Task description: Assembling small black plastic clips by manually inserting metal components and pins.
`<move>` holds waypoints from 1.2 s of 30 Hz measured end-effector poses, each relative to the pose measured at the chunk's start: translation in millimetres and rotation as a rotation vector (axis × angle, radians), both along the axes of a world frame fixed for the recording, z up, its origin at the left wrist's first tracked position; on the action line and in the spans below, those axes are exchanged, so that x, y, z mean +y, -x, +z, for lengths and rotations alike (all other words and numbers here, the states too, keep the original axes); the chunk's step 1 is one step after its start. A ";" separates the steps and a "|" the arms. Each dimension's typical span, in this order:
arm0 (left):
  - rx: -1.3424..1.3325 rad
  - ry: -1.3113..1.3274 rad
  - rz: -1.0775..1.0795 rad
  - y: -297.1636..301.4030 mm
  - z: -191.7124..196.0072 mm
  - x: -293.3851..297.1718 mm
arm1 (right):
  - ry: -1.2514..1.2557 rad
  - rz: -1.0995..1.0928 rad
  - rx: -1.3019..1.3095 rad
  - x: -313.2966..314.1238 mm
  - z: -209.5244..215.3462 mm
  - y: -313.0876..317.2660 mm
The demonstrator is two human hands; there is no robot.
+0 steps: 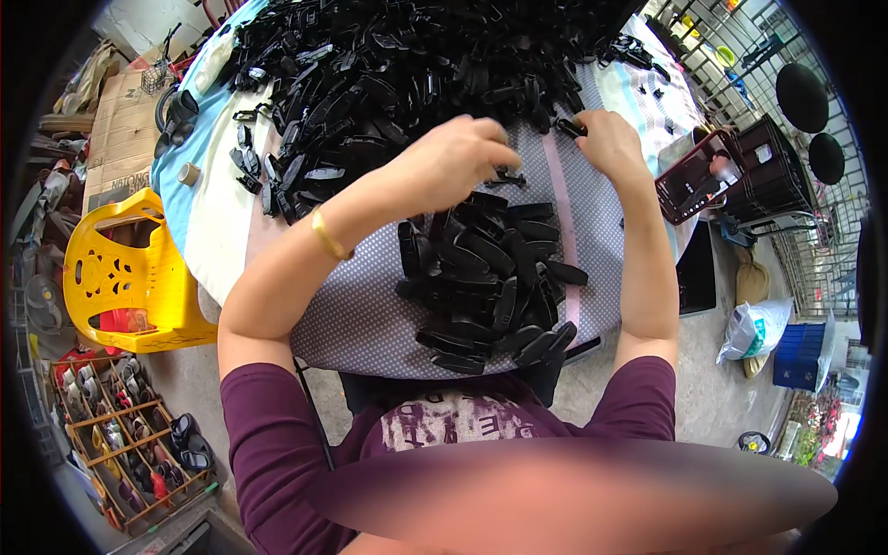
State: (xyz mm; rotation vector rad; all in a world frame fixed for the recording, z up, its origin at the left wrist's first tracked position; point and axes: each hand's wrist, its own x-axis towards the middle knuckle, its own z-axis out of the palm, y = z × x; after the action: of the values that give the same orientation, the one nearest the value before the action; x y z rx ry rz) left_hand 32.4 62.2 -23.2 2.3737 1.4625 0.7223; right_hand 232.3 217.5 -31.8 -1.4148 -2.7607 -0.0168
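Bent over the middle of the table, my left hand (453, 162) has its fingers curled together; what they hold, if anything, is hidden. Just below its fingertips lies a thin black plastic piece (506, 178). Further right, my right hand (610, 146) pinches a small black plastic part (570, 128) at the edge of the large heap. That heap of black plastic parts (361, 92) covers the far side of the table. Closer to me is a smaller pile of long, rounded black plastic pieces (490, 264), below my left hand.
A dotted grey cloth with a pink stripe covers the round table (342, 314). On the right a phone (700, 176) stands upright near a black crate (777, 166). A yellow plastic chair (139, 277) is at the left, above a shoe rack (129, 435). A tape roll (189, 174) sits on the left edge.
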 end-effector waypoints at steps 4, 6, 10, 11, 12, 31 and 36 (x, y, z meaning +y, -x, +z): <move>0.215 -0.373 0.074 -6.8 -24.0 47.3 | 0.000 0.029 0.057 0.7 -0.9 -1.3; 0.305 -0.493 0.039 -22.7 -28.2 67.7 | -0.039 -0.039 0.100 3.0 -1.1 -1.9; 0.639 -0.381 0.086 -47.1 -34.3 97.0 | -0.036 -0.022 0.140 5.6 -2.6 -2.2; 0.637 -0.385 0.086 -46.3 -33.4 99.4 | -0.070 -0.019 0.208 6.3 -2.1 -2.2; 0.607 -0.433 0.074 -44.1 -32.6 101.4 | -0.105 -0.014 0.277 6.7 -1.3 -1.9; -1.182 0.172 0.173 14.6 -15.6 -16.9 | 0.670 0.361 1.102 -89.0 4.2 46.4; -1.336 0.147 0.231 1.4 -17.8 -19.5 | -0.111 0.596 0.983 -95.2 -1.3 55.0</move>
State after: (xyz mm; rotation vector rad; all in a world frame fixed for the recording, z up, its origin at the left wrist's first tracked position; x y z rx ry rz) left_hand 31.1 42.8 -41.0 1.0376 1.0293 1.6815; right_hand 177.2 122.3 -33.1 -0.3282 -2.1322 0.4095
